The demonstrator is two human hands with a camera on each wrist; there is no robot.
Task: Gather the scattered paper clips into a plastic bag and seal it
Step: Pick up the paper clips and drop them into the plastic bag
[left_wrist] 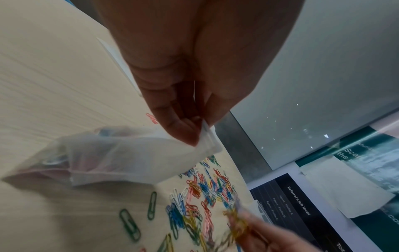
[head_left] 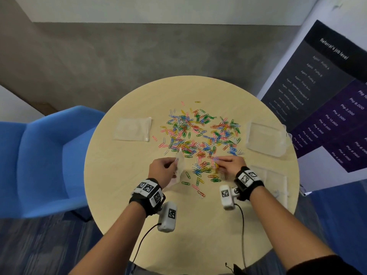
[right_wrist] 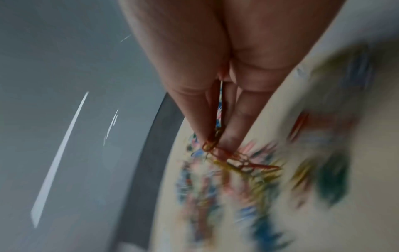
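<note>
A grey floor and pale wall lie behind a round wooden counter (head_left: 198, 225), with a blue chair (head_left: 39, 159) to the left of the counter and a dark poster (head_left: 321, 92) leaning to its right. On the counter, the biggest thing is the spread of coloured paper clips (head_left: 198, 133) across its middle. Left of that spread lies a flat spare bag (head_left: 133, 129); right of the spread sits a clear plastic box (head_left: 266, 139), and more clear plastic lies near the counter's right edge, too faint to name.

At the near edge of the spread, the left hand (head_left: 163, 171) pinches the rim of a small plastic bag (left_wrist: 121, 153) between thumb and fingers. The bag hangs from that pinch with its bottom on the counter, and a few clips show through it. Just right of the bag, the right hand (head_left: 231, 164) has its fingertips closed on a small bunch of clips (right_wrist: 218, 146); the wrist view is blurred, so the count is unclear.

The step in hand looks like filling, early on, since most clips are still loose. The next move likely calls for carrying the bunch to the bag's mouth, which the left hand must hold open enough to take it. Sealing comes much later.
</note>
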